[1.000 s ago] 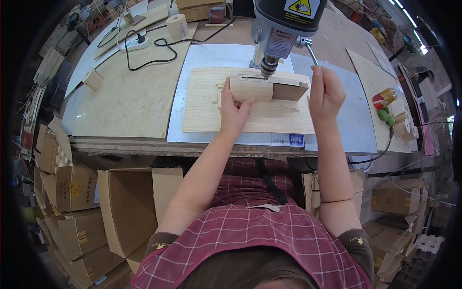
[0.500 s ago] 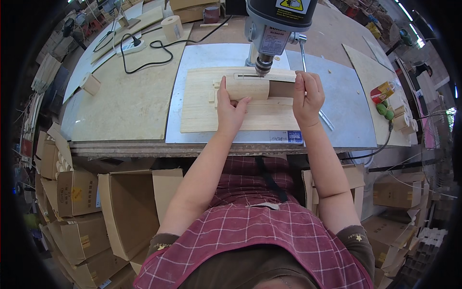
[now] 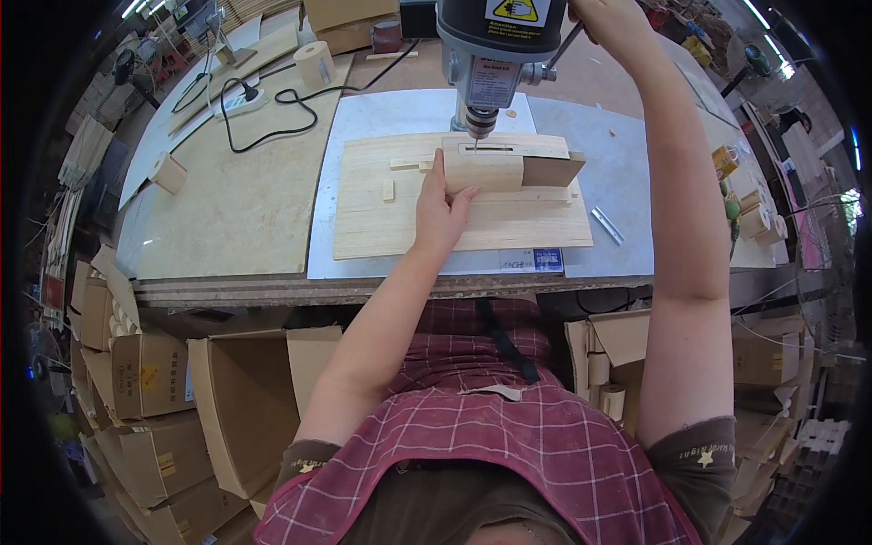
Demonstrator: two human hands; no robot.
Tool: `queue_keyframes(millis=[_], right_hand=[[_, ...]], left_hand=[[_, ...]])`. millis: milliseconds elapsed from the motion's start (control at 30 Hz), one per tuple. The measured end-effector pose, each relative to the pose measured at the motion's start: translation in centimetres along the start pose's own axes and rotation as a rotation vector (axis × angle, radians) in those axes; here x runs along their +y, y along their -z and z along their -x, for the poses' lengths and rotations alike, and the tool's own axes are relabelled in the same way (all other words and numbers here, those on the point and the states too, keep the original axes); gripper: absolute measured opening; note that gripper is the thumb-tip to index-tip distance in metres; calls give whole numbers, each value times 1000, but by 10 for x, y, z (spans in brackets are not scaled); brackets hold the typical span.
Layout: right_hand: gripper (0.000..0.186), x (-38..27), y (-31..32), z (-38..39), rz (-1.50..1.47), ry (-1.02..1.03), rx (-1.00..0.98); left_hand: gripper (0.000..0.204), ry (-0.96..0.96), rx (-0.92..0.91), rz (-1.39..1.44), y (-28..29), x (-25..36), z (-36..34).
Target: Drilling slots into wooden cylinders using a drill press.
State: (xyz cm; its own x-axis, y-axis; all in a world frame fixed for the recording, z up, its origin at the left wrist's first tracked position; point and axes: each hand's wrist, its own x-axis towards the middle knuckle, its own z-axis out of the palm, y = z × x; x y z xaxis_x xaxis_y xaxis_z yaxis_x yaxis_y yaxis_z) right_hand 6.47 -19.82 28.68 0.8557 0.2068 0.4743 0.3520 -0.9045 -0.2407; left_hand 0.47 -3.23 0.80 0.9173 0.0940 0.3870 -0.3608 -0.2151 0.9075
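My left hand holds the left end of a pale, rounded wooden block, thumb along its near side. The block lies in a flat wooden jig board, with a dark brown flat piece next to its right end. Behind it a thin wooden strip has a narrow slot. Over the slot stands the chuck of a bench drill press, its thin bit at the slot's left part. My right hand, raised at the top, is closed around the drill's feed lever; its fingers are partly cut off.
A metal bar lies right of the jig. On the left stand wooden cylinders, a power strip and a black cable. More cylinders and a red-yellow can are at right. Open cardboard boxes stand below the bench.
My right hand has left the jig's right end and gone up to the drill lever. The jig has turned slightly and the block shifted right; the bit is now over the slot.
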Motion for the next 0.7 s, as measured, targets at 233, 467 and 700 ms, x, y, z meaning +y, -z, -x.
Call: queue_keyframes(millis=[233, 467, 700], right_hand=[[34, 24, -33, 52, -233, 114, 288], [18, 3, -78, 115, -421, 121, 546], [7, 11, -118, 134, -429, 181, 653]], left_hand=[[74, 71, -29, -56, 0, 5, 0], [73, 39, -15, -36, -1, 3, 1], [73, 63, -24, -10, -2, 1, 1]])
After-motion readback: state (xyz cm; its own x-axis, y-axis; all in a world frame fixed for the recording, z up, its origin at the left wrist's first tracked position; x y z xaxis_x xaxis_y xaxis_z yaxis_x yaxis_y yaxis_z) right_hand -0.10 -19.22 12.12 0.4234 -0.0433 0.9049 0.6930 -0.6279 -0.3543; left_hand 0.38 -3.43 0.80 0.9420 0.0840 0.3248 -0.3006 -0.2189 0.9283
